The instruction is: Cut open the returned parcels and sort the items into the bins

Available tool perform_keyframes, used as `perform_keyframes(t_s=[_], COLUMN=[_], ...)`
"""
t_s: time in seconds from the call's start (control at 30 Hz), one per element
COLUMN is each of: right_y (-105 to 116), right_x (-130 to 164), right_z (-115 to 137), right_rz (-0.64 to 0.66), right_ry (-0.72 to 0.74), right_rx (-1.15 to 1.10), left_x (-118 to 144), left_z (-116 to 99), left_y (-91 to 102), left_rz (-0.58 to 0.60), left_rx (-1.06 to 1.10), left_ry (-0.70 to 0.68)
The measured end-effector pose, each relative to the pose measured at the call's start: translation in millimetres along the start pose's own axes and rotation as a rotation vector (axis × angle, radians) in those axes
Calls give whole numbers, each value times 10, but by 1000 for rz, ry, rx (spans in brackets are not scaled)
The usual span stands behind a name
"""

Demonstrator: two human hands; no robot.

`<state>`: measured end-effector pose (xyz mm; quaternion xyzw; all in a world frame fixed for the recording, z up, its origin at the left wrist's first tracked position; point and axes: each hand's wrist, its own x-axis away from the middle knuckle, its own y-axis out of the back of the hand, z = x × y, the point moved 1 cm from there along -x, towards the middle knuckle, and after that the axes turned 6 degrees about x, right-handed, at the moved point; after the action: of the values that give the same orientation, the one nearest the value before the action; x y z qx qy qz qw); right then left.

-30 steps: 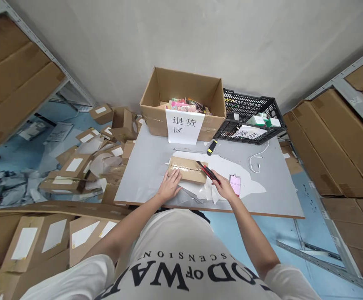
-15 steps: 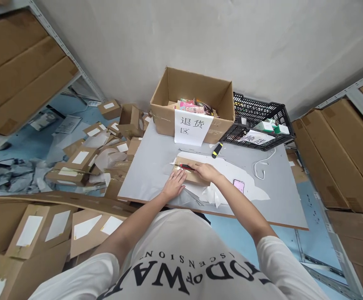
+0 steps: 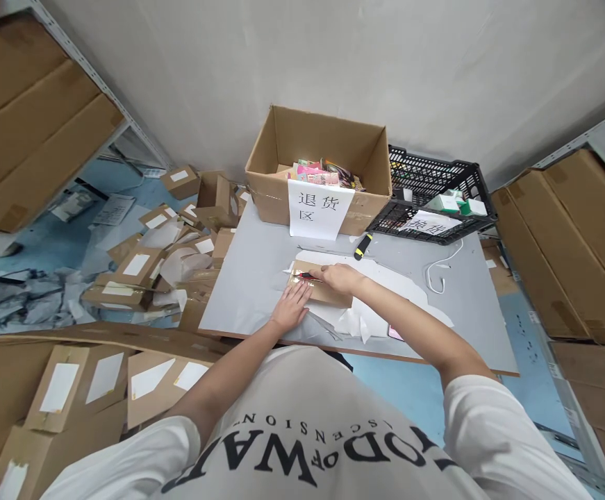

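On a grey table [image 3: 260, 278], close to its near edge, lies a small flat cardboard parcel [image 3: 328, 293] sealed with clear tape. The person's left hand [image 3: 290, 310] rests flat and open on the parcel's near left corner, fingers spread, apparently pressing it down so it cannot slide. The right hand [image 3: 340, 277] is closed around a red-and-black utility knife [image 3: 307, 276], whose tip points left along the taped top, as if set to the seam. Only the knife's front part shows; the handle is hidden inside the fist, and the blade is too small to make out.

Torn white paper [image 3: 357, 323] lies just right of the parcel. A pink phone [image 3: 394, 334] is mostly hidden beneath the right forearm. Farther back stand an open cardboard box [image 3: 323, 149] with a handwritten paper sign [image 3: 319, 208] and colourful packets inside, a black plastic crate [image 3: 437, 184] holding small green-and-white boxes, a yellow-and-black tool [image 3: 362, 246], and a white cable [image 3: 437, 274]. Labelled cartons [image 3: 140, 267] are heaped on the floor to the left; their labels are unreadable.
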<state>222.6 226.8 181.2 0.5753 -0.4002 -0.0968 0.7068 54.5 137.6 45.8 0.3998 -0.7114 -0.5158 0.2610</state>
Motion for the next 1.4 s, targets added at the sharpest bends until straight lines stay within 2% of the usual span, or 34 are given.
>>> perform_keyframes(t_s=[0.2,0.4,0.57,0.83,0.97,1.13,1.3,1.4], right_y=[-34,-298,-513,-674,-798,-1002,-1400,-1671], right_x=[141,815,1311,1499,1711,1874,1638,1448], right_z=[-151,-556,-709,-790,-882,-844,-580,-385], right_rz=[59,86,89,77,115,-70,-279,-376], right_ry=[-22,-134,-210,-226,-265,-429,-730,-837], right_rx=[74,62,5,55,80,-11,-204,-319], left_x=[-5,-11,-16,-17,-12,-5,3,6], left_z=[-7,-16,-21,-30,-25,-8,-3,-6], left_y=[23,19,14,32,24,5,-5,-1], left_rz=[8,13,9,34,15,-12,-4,-2], left_rx=[-5,4,-7,-25,-11,29,91,128], left_ry=[2,22,27,26,13,3,0,13])
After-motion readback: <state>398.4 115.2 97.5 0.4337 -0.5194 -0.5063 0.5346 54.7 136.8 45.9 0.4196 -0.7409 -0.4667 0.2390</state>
